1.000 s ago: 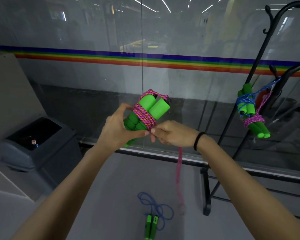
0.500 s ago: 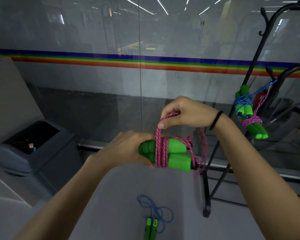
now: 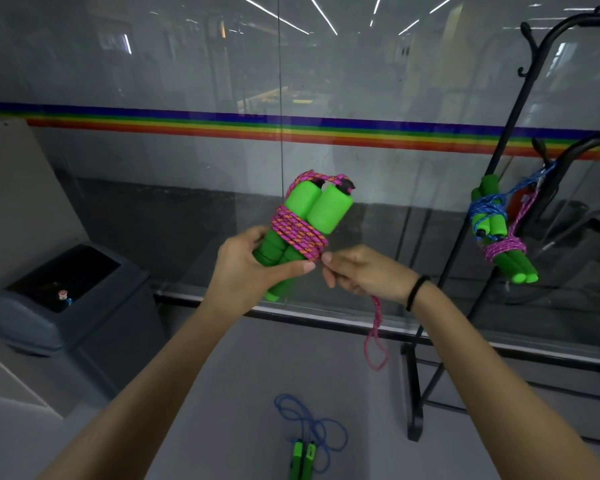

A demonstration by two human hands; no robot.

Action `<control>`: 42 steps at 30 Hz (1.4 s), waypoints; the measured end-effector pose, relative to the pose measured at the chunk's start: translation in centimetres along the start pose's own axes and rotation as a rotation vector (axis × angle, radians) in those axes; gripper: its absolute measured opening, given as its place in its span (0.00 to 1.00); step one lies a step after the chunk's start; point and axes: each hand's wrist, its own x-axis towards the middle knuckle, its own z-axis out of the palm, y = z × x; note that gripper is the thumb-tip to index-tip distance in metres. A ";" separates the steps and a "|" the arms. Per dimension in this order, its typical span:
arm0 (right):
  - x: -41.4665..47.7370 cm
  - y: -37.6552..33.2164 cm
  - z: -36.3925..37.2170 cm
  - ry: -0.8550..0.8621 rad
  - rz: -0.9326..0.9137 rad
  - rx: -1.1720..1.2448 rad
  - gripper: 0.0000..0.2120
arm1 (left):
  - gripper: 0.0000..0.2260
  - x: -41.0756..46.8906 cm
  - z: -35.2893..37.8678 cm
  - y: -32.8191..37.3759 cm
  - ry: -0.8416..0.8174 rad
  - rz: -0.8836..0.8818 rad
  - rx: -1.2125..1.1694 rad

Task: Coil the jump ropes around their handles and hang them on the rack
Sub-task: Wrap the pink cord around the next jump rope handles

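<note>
My left hand (image 3: 253, 268) grips the lower end of two green foam handles (image 3: 319, 209), held side by side and tilted up to the right. A pink and orange rope (image 3: 298, 233) is wound in several turns around their middle. My right hand (image 3: 364, 273) pinches the rope just below the coil, and a short pink loop (image 3: 374, 337) dangles under it. A black rack (image 3: 482, 237) stands at the right, with a blue-roped bundle (image 3: 489, 216) and a pink-roped bundle (image 3: 506, 258) hanging on it. On the floor lies a blue jump rope (image 3: 309, 434), loose, with green handles.
A glass wall (image 3: 187, 168) with a rainbow stripe is straight ahead, close behind the hands. A grey bin (image 3: 73, 306) with an open top stands at the left. The rack's black foot (image 3: 414, 410) reaches toward me on the floor at the right.
The handles went from lying level to tilted upward again. My right hand came down from above the coil to just below it, and the loose rope tail is shorter.
</note>
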 end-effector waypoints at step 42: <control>-0.3 0.3 1.4 0.046 -0.078 0.200 0.16 | 0.23 -2.4 0.3 -1.2 -0.064 -0.041 -0.170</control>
